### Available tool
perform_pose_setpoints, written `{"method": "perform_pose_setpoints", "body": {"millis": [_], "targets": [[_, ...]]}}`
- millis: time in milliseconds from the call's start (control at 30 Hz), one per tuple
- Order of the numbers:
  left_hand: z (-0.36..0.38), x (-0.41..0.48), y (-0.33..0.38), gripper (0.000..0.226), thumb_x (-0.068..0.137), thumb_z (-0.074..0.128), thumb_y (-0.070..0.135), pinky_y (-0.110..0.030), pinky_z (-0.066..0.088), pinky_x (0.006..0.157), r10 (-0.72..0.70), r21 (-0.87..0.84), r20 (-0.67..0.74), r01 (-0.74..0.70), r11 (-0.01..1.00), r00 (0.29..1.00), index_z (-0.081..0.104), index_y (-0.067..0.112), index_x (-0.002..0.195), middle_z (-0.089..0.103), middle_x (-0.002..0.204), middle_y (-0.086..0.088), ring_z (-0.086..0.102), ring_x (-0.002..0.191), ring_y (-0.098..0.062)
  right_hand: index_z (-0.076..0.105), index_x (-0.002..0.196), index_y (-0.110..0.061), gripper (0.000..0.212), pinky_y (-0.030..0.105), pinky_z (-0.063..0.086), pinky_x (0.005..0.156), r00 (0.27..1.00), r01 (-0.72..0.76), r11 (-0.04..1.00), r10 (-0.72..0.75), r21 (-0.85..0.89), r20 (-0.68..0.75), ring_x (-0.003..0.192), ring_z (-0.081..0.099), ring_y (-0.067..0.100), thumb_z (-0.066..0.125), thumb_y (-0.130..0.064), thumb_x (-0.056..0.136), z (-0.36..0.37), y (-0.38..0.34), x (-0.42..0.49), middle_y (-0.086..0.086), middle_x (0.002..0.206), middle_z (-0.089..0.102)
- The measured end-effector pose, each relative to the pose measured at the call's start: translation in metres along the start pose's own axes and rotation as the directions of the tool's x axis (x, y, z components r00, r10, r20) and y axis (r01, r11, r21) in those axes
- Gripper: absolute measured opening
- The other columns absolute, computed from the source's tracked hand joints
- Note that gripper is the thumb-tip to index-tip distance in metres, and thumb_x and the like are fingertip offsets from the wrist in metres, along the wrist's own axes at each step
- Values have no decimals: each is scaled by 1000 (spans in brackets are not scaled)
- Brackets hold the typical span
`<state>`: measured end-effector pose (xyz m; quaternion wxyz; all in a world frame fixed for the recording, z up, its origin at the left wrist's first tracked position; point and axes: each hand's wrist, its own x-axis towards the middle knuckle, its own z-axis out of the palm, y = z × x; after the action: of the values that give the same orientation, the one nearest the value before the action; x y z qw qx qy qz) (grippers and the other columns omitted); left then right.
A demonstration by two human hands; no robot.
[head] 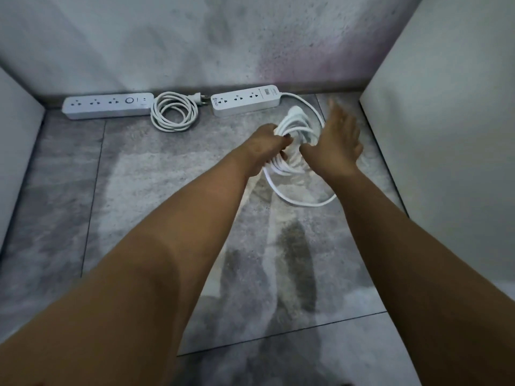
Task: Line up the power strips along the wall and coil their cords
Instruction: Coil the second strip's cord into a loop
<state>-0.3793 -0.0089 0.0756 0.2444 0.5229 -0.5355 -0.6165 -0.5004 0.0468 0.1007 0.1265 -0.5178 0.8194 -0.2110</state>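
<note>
Nearest us, our left hand (266, 144) grips the cord coil (298, 122), judged light and springy, by its gathered loops; right hand (338, 142) spread.

I'm looking down into a bare indoor nook: large grey stone-look floor tiles (145, 196) with dark grout lines, a blotchy, stained grey wall (167, 43) ahead, and a plain pale left-hand panel (16, 126) and right-hand panel (446, 112) closing it in. Home or workplace, I can't tell.
</note>
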Motion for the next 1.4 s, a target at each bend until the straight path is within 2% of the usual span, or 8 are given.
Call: {"method": "perform_pose_setpoints", "body": {"millis": [133, 267, 400, 633, 767, 900, 1067, 1400], "targets": [[-5, -7, 8, 5, 90, 62, 2, -35, 50, 69, -7, 165, 186, -24, 986, 982, 61, 3, 94, 58, 73, -11, 56, 61, -20, 24, 149, -35, 84, 46, 11, 118, 966, 243, 944, -215, -223, 145, 150, 6, 28, 67, -16, 80, 1, 11, 5, 6, 161, 12], [-5, -9, 10, 10, 87, 64, 0, -34, 48, 68, 12, 193, 251, -62, 979, 968, 62, 9, 82, 58, 72, -9, 55, 66, -20, 58, 113, -19, 32, 43, 35, 103, 928, 360, 878, -373, -316, 21, 127, 46, 30, 63, -25, 83, 1, 15, 6, 7, 124, 59], [-6, -8, 10, 10, 85, 67, 2, -31, 48, 68, 33, 143, 219, -65, 988, 975, 62, 9, 90, 61, 77, -8, 57, 67, -17, 56, 105, -11, 27, 38, 42, 80, 926, 360, 873, -376, -330, 16, 98, 61, 35, 60, -33, 89, -6, 10, 4, 12, 102, 67], [-9, -5, -2, 25, 87, 72, 29, -38, 51, 83, -131, -57, 154, 141, 988, 979, 61, 12, 101, 61, 82, -5, 60, 80, -21, 40, 131, -2, 43, 41, 45, 88, 992, -123, 987, 121, 105, 24, 113, 57, 39, 45, -31, 99, 2, 11, 2, 20, 125, 59], [1, -9, -5, 28, 90, 68, 35, -35, 51, 89, -161, -225, 177, 200, 954, 971, 63, 8, 91, 67, 88, -11, 64, 82, -21, 33, 133, 2, 46, 41, 46, 98, 917, -395, 798, 370, 456, 148, 114, 56, 34, 42, -28, 100, 13, 10, 11, 19, 128, 53], [6, -3, 8, 15, 95, 63, 16, -33, 59, 74, -91, -511, 85, 122, 851, 992, 63, 2, 93, 69, 79, -12, 69, 68, -22, 35, 127, -4, 39, 45, 51, 89, 830, -547, 535, 451, 644, 330, 98, 59, 29, 44, -29, 99, 26, 5, 10, 14, 112, 55], [9, 8, 17, 11, 96, 60, 13, -29, 55, 58, -14, -446, 37, 29, 894, 999, 56, 3, 98, 46, 60, -3, 47, 46, -13, 43, 131, 1, 54, 22, 46, 53, 864, -503, 645, 375, 575, 335, 79, 61, 27, 53, -29, 86, 24, 17, 15, 18, 99, 63], [-5, 24, 24, 36, 93, 64, 14, -25, 43, 53, 77, -182, 314, -20, 983, 946, 56, -2, 124, 43, 61, 0, 39, 45, -9, 52, 110, -24, 35, 39, 50, 70, 995, -81, 856, 43, 510, 86, 81, 64, 25, 63, -33, 78, 1, 26, 36, -2, 94, 63]]}}
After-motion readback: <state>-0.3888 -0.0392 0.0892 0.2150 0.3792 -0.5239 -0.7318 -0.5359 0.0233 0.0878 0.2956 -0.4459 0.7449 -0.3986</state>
